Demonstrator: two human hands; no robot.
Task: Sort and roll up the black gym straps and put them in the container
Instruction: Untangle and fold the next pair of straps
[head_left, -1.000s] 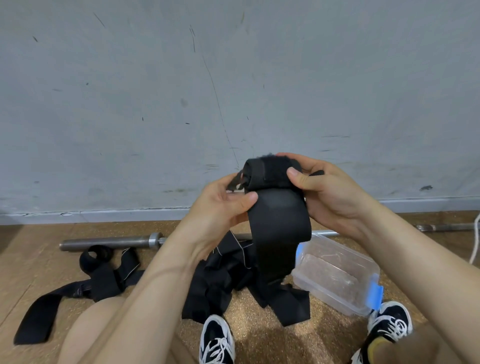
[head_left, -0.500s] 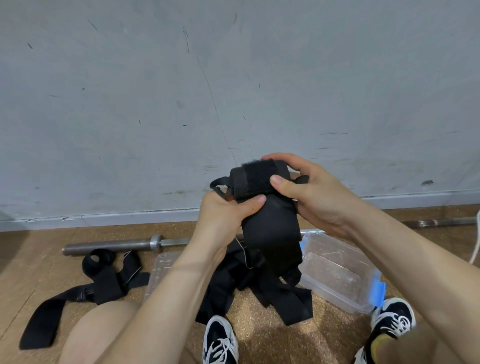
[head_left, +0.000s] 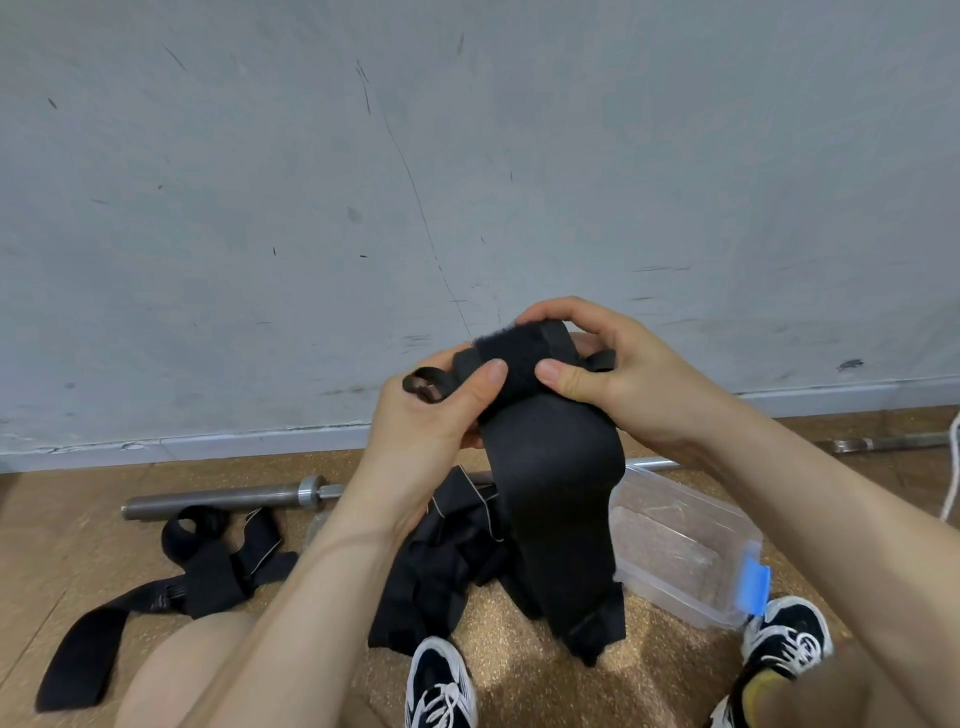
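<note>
A wide black gym strap (head_left: 556, 467) is held up in front of me, its fuzzy velcro end rolled at the top and its tail hanging down to the floor. My left hand (head_left: 431, 415) grips the roll from the left, thumb on top, next to a small loop. My right hand (head_left: 608, 364) pinches it from the right, fingers curled over the top. A clear plastic container (head_left: 691, 545) with a blue clip lies open on the floor at right. A pile of black straps (head_left: 441, 561) lies under my hands. Another strap (head_left: 171, 587) lies at left.
A steel barbell (head_left: 234, 501) lies along the grey wall (head_left: 467, 182) behind the straps. My two black-and-white shoes (head_left: 441, 686) are at the bottom of the view. The floor is cork-like. A white cord (head_left: 953, 467) hangs at the right edge.
Both hands turned the rolled end of the strap further, so the roll grew and the hanging tail shortened. My thumbs have moved closer together on top of the roll.
</note>
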